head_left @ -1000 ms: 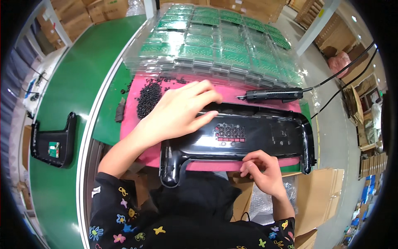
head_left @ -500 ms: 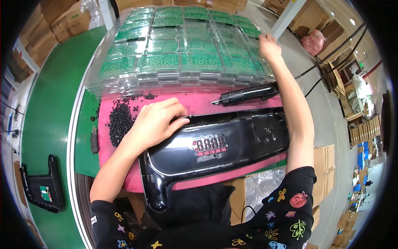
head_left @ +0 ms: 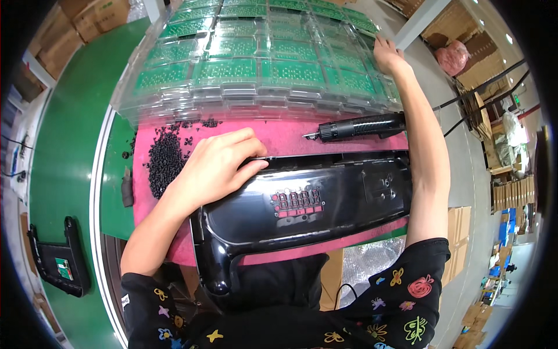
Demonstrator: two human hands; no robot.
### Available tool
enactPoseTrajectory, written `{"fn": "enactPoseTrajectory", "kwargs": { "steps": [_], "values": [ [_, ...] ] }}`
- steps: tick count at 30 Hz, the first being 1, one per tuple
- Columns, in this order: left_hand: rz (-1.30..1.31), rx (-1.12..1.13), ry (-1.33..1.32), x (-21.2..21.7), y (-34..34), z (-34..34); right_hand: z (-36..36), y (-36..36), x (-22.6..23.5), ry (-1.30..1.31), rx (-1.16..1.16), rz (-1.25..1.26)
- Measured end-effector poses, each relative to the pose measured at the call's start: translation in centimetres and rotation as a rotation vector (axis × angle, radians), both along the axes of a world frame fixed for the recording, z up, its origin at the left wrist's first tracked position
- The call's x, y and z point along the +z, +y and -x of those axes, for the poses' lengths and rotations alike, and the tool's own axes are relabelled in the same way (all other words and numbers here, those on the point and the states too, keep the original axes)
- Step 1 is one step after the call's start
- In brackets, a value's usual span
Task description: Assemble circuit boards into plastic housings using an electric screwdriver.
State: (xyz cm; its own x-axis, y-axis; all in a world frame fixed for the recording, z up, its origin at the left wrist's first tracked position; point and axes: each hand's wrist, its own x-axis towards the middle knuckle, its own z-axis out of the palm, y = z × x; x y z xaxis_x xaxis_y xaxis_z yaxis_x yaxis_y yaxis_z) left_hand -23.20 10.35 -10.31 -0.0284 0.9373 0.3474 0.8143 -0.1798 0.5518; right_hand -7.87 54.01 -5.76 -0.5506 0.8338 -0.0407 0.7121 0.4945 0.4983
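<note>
A long black plastic housing (head_left: 343,212) with a row of digit-shaped cut-outs lies across the pink mat in front of me. My left hand (head_left: 224,163) grips its far rim near the left end, thumb inside and fingers over the edge. My right hand (head_left: 388,55) reaches far out to the right edge of the stacked clear plastic trays (head_left: 244,99). Green circuit boards (head_left: 226,71) fill the trays in rows. Its fingers are curled at a corner of the stack; what they hold there is hidden.
Beyond the housing lies a black electric screwdriver (head_left: 360,128), its cable running off right. A heap of small black screws (head_left: 165,163) is on the pink mat (head_left: 279,136) at left. Another black housing (head_left: 61,256) with a green board sits on the green surface farther left. Cardboard boxes (head_left: 456,241) stand right.
The view has shifted slightly, and the housing sits a little differently in it. My right hand stays at the tray stack's right edge; my left hand keeps its grip on the rim.
</note>
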Motion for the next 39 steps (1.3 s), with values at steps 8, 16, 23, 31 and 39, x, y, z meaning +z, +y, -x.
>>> {"fn": "enactPoseTrajectory", "kwargs": {
  "steps": [8, 16, 23, 31, 39],
  "values": [
    [0.001, 0.006, 0.028, 0.0, 0.3, -0.4, -2.1, -1.6, 0.9, 0.496, 0.574, -0.700],
    [-0.385, 0.218, -0.169, 1.4, -0.7, -1.1, -4.2, -24.2, 3.4, 1.141, 0.993, 0.516],
    [-0.128, -0.126, -0.678, 0.6, -2.2, -1.4, -7.9, -33.7, 1.2, 1.182, 0.835, 1.407],
    [0.438, -0.674, -0.453, 2.2, -3.5, -3.0, -10.7, -33.4, 0.3, 1.012, 1.139, 0.536],
    [0.677, -0.830, -0.413, 2.5, -3.6, -2.8, -12.8, -35.4, -1.1, 1.051, 0.935, 0.831]
  ]
}}
